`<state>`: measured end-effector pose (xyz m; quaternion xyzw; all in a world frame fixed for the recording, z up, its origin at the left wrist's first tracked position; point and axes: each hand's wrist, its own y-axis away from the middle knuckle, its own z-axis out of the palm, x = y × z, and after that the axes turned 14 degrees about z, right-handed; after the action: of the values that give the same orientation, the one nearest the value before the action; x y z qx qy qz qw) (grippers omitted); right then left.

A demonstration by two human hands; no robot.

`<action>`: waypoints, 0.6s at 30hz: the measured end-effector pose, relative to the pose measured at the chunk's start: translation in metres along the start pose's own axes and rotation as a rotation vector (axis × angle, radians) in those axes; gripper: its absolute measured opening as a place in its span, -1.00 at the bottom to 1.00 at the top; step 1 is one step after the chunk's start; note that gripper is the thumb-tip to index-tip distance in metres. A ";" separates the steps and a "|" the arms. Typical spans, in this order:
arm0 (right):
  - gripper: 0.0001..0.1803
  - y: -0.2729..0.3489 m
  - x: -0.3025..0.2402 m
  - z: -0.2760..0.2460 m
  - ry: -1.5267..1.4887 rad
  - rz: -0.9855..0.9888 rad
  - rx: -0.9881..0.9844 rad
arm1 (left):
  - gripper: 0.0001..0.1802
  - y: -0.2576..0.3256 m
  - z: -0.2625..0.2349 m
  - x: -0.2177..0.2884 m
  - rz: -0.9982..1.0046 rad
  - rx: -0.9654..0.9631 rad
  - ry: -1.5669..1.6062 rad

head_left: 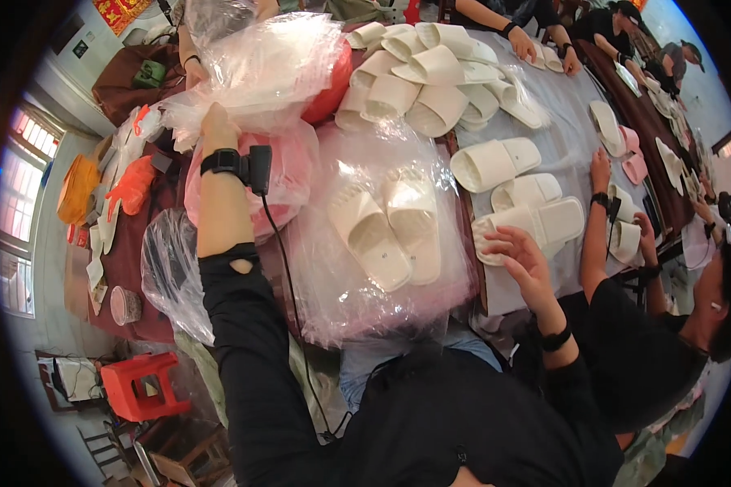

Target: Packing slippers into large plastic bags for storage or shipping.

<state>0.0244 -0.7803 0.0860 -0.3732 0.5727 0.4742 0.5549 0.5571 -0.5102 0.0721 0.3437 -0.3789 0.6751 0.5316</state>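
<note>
We note the right hand (518, 247) spread on a cream foam slipper pair (536, 223), lying crosswise right of the bagged slippers (390, 231); left hand (215, 122) clutches clear plastic bags (260, 65) farther off.

Single view: head-worn fisheye, left camera of side-by-side pair. Looks steeply down and forward over wearer's own chest and forearms, which enter from lower edge. Upright, not mirrored. Close range: table (536, 114) fills centre, bagged cream slippers (386, 231) right below lens. Wide field bends edges near dark circular rim; window (20, 191) at far left, co-worker at right, more people at far end. No second view to overlap.
</note>
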 end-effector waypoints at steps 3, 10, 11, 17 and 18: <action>-0.48 -0.007 0.012 0.016 0.057 0.041 -0.045 | -0.52 0.017 0.007 0.063 -0.125 -0.123 -0.052; -0.52 -0.010 0.052 0.028 0.541 0.299 0.324 | -0.61 0.273 0.028 0.145 0.520 -0.660 -0.654; -0.52 -0.011 0.057 0.034 0.539 0.303 0.272 | -0.68 0.309 0.002 0.153 0.612 -0.840 -0.830; -0.50 -0.023 0.070 0.066 1.244 0.353 0.201 | -0.69 0.431 -0.133 0.144 0.454 -0.742 -1.261; -0.50 -0.027 0.077 0.058 1.238 0.347 0.177 | -0.69 0.440 -0.154 0.140 0.444 -0.705 -1.284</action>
<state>0.0581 -0.7247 0.0103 -0.4325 0.8755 0.2050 0.0661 0.0891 -0.3761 0.0555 0.3943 -0.8667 0.2730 0.1370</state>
